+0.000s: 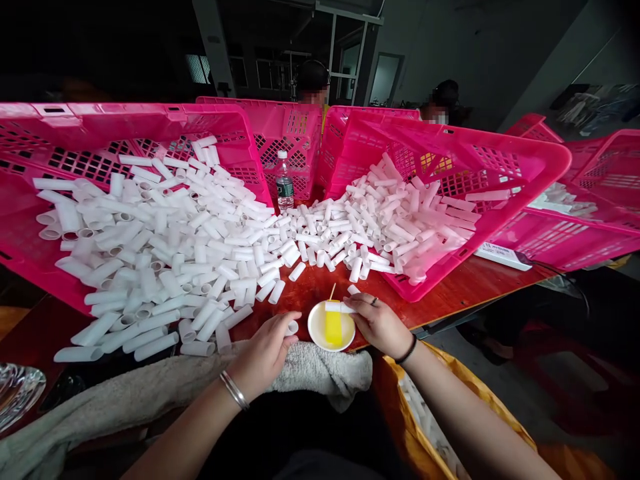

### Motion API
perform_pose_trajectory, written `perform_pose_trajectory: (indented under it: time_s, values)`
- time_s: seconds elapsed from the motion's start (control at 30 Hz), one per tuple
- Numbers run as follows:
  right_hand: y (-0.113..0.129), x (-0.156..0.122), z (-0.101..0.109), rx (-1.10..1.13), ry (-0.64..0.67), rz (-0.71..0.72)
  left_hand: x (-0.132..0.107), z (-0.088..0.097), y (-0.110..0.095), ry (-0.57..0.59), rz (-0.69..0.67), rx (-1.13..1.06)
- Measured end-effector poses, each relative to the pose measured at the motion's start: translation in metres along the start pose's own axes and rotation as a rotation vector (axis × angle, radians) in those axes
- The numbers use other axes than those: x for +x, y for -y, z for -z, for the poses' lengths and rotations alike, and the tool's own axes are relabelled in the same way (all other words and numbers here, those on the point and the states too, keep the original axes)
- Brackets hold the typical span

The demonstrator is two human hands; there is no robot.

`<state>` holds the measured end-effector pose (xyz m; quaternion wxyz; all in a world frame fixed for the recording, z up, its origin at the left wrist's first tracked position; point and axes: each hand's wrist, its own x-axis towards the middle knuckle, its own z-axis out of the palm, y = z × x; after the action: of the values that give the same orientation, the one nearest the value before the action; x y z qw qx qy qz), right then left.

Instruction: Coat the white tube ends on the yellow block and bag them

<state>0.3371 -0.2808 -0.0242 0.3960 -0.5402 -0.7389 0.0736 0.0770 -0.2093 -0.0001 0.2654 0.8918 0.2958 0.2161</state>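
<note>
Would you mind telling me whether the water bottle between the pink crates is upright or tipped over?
Upright: the water bottle stands with its white cap on top.

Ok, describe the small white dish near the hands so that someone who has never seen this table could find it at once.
Start at the red-brown table between the two tipped pink crates. At its near edge, just past the grey towel, the small white dish sits between the person's hands. It is the only round thing there and holds a yellow block, unlike the white tubes around it.
</note>
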Motion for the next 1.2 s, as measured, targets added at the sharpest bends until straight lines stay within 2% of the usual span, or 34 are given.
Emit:
perform_pose_trajectory:
  time_s: [0.13,0.2,0.3,0.37,0.53,0.7,0.8,0.9,1.0,1.07,1.2]
  values:
    - [-0.01,-0.005,-0.006,-0.003,0.004,0.07,0.007,-0.007,0.003,-0.042,-0.01,0.008]
    - [-0.008,-0.007,-0.005,0.076,0.035,-0.01,0.012,-0.012,0.003,-0.045,-0.003,-0.008]
    - [-0.002,-0.008,-0.006,0.223,0.037,-0.234,0.019,-0.021,0.0,0.0,-0.023,-0.072]
    - [0.002,-0.008,-0.007,0.2,0.027,-0.284,0.023,-0.027,-0.001,0.055,-0.021,-0.12]
    - [0.006,-0.011,-0.003,0.089,0.065,-0.049,0.031,-0.04,0.001,0.09,0.068,-0.116]
    - [0.01,-0.015,0.002,0.12,0.113,-0.176,0.032,-0.045,0.006,0.105,0.072,-0.129]
    - [0.014,-0.016,0.0,0.012,0.08,-0.092,0.031,-0.046,0.009,0.113,0.069,-0.15]
    - [0.017,-0.019,-0.002,0.054,0.069,-0.017,0.031,-0.046,0.01,0.109,0.077,-0.167]
    - [0.019,-0.023,-0.004,0.154,0.042,-0.155,0.031,-0.046,0.01,0.096,0.087,-0.175]
    - [0.021,-0.025,-0.004,0.145,0.022,-0.219,0.031,-0.046,0.01,0.106,0.09,-0.177]
    - [0.025,-0.027,-0.007,0.092,-0.002,-0.093,0.031,-0.046,0.011,0.132,0.108,-0.191]
